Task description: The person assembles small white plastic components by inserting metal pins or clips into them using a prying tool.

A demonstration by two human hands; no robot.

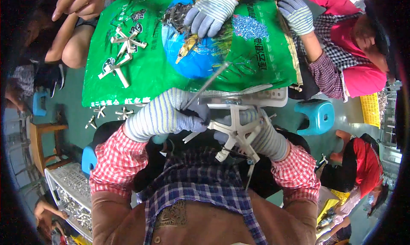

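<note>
My left hand (164,112), in a striped knit glove, is closed around a thin metal rod (209,83) that slants up to the right. Its fingertips come close to one arm of a white star-shaped plastic frame (236,129). Gripping that frame from behind and from the right is my right hand (273,139), gloved alike; its fingers are partly hidden. The frame has several arms, with small metal fittings at some ends. More white frames (128,41) lie on the green sheet (145,74) ahead of me.
Across the sheet, a co-worker's gloved hand (212,12) rests on a dark pile beside small blue-and-silver pieces (251,27). A blue stool (316,116) stands at right. At lower left is a white crate (77,176) of parts. A few frames (99,112) lie on the floor.
</note>
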